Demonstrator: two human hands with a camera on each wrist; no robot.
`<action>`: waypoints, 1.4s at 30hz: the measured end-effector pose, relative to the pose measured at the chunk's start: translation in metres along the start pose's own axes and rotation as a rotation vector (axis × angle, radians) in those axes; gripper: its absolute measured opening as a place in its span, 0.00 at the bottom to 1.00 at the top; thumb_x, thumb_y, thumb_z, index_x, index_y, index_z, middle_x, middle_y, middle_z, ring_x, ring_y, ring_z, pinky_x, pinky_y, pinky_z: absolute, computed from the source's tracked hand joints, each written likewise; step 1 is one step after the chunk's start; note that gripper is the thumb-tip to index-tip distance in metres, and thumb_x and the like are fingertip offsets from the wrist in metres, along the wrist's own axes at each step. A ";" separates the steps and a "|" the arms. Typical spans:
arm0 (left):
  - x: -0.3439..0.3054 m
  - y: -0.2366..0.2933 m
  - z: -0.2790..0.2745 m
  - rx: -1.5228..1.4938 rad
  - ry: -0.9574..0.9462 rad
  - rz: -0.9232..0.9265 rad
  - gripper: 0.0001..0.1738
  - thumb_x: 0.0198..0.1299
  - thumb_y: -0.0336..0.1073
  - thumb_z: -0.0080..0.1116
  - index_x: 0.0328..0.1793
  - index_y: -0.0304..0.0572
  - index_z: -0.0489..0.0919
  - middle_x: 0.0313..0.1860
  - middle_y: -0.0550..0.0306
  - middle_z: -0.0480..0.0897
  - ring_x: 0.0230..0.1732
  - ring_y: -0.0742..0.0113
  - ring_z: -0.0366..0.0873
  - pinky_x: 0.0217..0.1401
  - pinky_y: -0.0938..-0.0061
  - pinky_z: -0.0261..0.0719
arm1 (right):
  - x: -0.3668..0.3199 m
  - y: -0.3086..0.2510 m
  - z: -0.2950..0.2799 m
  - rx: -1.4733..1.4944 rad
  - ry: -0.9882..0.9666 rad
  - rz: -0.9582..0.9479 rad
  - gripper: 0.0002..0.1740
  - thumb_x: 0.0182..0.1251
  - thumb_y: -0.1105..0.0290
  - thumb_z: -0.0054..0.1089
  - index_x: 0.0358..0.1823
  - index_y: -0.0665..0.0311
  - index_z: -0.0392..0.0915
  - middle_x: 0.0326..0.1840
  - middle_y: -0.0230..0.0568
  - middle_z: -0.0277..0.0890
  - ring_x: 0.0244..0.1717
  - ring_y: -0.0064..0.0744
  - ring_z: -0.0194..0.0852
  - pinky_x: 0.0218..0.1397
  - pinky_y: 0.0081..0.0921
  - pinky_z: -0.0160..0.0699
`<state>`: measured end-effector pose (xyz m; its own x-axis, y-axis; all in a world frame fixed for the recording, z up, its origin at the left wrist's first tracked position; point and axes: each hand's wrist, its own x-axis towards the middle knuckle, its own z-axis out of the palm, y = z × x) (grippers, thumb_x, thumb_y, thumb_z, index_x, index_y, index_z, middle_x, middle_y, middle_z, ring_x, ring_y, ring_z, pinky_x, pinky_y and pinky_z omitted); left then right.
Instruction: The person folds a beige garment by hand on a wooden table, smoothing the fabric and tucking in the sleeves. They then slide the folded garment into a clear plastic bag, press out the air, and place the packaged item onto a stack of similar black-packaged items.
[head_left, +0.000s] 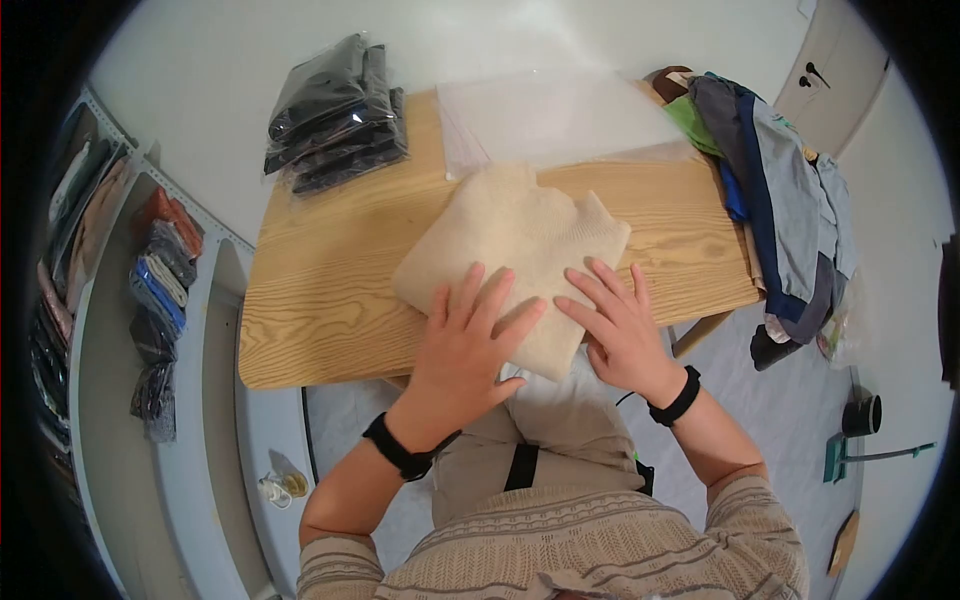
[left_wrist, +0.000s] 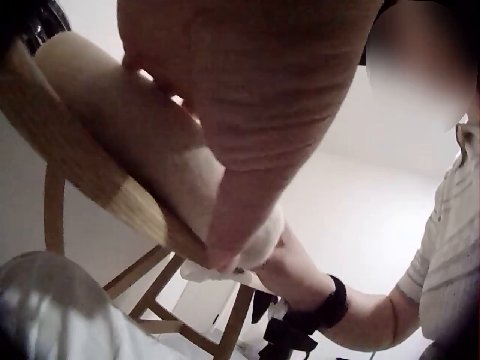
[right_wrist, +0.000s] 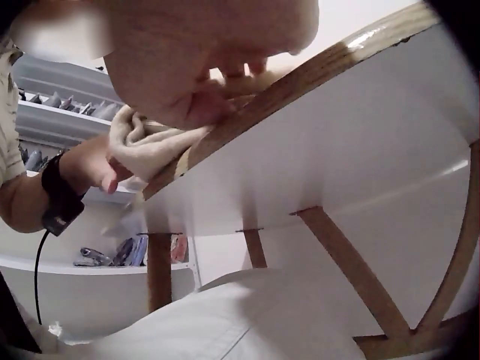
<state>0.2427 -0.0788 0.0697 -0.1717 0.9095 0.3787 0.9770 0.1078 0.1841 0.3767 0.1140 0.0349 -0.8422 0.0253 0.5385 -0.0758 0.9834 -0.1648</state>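
A cream knitted garment (head_left: 510, 220), folded into a thick uneven bundle, lies at the front of the wooden table (head_left: 330, 330). Its near corner juts past the table edge toward the person's lap. My left hand (head_left: 465, 345) rests on its near left part, fingers spread and straight. On the near right part my right hand (head_left: 622, 335) lies with extended fingers, the fingertips touching the knit. In the right wrist view, rolled layers of the garment (right_wrist: 154, 154) show at the table edge. The left hand (left_wrist: 255, 90) covers much of the garment in the left wrist view.
Dark items in clear plastic bags (head_left: 340, 120) are stacked at the back left. Clear plastic sheets (head_left: 560, 120) lie along the back. Several clothes (head_left: 790, 200) hang over the right end. Shelves (head_left: 180, 400) with bagged clothes stand at the left.
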 end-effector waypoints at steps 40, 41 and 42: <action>-0.012 -0.019 0.030 -1.053 0.452 -0.608 0.20 0.66 0.38 0.50 0.57 0.28 0.70 0.44 0.40 0.81 0.45 0.53 0.79 0.50 0.66 0.74 | 0.176 0.024 -0.017 0.391 -1.340 0.142 0.44 0.49 0.50 0.73 0.62 0.71 0.69 0.65 0.54 0.65 0.68 0.48 0.60 0.68 0.36 0.61; -0.013 -0.019 0.030 -1.030 0.454 -0.608 0.20 0.66 0.38 0.50 0.57 0.28 0.70 0.44 0.39 0.81 0.45 0.52 0.80 0.50 0.65 0.75 | 0.173 0.023 -0.020 0.417 -1.376 0.233 0.44 0.48 0.50 0.74 0.62 0.71 0.69 0.63 0.53 0.67 0.65 0.46 0.64 0.65 0.34 0.64; -0.013 -0.018 0.031 -1.008 0.456 -0.609 0.21 0.66 0.39 0.51 0.57 0.27 0.70 0.43 0.37 0.81 0.44 0.50 0.80 0.49 0.64 0.75 | 0.168 0.025 -0.018 0.416 -1.375 0.234 0.44 0.48 0.50 0.74 0.62 0.71 0.69 0.63 0.53 0.67 0.65 0.46 0.64 0.65 0.34 0.64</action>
<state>0.2312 -0.0803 0.0338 -0.7831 0.5776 0.2305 0.2292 -0.0765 0.9704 0.2428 0.1463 0.1366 -0.6744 -0.2490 -0.6951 0.1872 0.8530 -0.4872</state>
